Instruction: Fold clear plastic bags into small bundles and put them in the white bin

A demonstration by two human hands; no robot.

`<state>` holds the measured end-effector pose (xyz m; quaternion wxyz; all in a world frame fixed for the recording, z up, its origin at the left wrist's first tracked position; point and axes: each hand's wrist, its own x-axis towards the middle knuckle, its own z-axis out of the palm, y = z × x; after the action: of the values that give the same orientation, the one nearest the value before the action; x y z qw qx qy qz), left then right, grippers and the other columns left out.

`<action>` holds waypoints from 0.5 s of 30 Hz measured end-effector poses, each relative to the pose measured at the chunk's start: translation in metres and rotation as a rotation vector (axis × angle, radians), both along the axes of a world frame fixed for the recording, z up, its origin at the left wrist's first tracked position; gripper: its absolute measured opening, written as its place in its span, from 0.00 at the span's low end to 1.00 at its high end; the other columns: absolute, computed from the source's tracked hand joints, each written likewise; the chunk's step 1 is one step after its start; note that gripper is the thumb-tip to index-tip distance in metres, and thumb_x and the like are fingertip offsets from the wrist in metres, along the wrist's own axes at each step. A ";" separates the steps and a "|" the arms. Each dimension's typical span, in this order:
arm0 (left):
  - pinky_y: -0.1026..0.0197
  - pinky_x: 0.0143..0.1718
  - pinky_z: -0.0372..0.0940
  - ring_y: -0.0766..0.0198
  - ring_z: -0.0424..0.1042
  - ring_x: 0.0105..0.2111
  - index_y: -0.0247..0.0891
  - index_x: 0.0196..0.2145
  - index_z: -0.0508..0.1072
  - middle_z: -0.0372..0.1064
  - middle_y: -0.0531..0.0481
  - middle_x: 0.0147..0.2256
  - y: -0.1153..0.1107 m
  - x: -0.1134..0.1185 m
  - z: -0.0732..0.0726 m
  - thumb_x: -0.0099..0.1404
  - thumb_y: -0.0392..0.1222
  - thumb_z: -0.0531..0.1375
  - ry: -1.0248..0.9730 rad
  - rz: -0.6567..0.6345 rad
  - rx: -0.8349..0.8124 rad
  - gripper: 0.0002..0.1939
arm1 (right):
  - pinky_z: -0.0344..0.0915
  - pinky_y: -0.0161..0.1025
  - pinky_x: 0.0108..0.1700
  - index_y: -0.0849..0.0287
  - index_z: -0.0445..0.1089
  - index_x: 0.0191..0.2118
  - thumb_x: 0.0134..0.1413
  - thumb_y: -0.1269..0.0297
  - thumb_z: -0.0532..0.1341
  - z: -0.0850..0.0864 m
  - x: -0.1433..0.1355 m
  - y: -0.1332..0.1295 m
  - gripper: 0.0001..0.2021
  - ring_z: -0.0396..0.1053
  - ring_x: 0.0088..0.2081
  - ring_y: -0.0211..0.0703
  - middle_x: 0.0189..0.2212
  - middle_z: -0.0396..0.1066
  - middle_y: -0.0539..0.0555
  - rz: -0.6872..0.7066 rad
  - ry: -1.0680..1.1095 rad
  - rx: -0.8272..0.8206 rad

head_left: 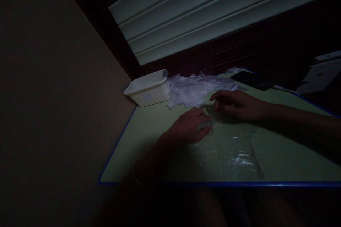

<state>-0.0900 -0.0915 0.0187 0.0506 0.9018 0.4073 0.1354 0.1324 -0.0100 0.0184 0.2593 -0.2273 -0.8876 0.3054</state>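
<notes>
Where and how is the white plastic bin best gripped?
Probably pinched at the near long rim of the white plastic bin, coming from the near side: that edge lies unobstructed, while the wall stands close on the left and the clear plastic heap crowds the right.

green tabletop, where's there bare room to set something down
Bare: front left, between the white bin, left forearm and blue edge; front right, between the flat clear plastic, right forearm and blue edge. Crowded: the far side, with bin, plastic pile and dark flat item; the middle, around the left hand and right hand.
</notes>
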 end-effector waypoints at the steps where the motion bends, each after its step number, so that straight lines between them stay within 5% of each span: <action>1: 0.55 0.51 0.62 0.59 0.66 0.48 0.38 0.49 0.71 0.69 0.46 0.44 0.000 0.000 0.000 0.67 0.44 0.54 -0.001 -0.001 0.000 0.15 | 0.64 0.36 0.31 0.60 0.62 0.48 0.56 0.63 0.56 0.003 0.001 0.000 0.14 0.70 0.31 0.41 0.33 0.73 0.54 0.008 -0.042 0.028; 7: 0.57 0.52 0.62 0.59 0.65 0.48 0.36 0.49 0.71 0.68 0.44 0.45 0.000 -0.001 -0.002 0.68 0.45 0.53 0.005 0.000 0.022 0.16 | 0.59 0.35 0.28 0.59 0.63 0.44 0.52 0.56 0.61 0.017 0.002 -0.011 0.16 0.66 0.26 0.41 0.28 0.70 0.51 0.105 -0.344 0.121; 15: 0.57 0.51 0.62 0.58 0.65 0.47 0.37 0.48 0.69 0.67 0.45 0.43 -0.001 0.000 -0.001 0.67 0.45 0.53 0.063 0.028 -0.015 0.15 | 0.54 0.35 0.25 0.58 0.63 0.45 0.51 0.65 0.57 0.016 -0.001 -0.016 0.14 0.66 0.23 0.41 0.24 0.70 0.49 0.083 -0.448 0.194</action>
<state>-0.0903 -0.0920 0.0175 0.0426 0.8994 0.4223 0.1046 0.1312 -0.0261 0.0348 0.0638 -0.2268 -0.9567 0.1709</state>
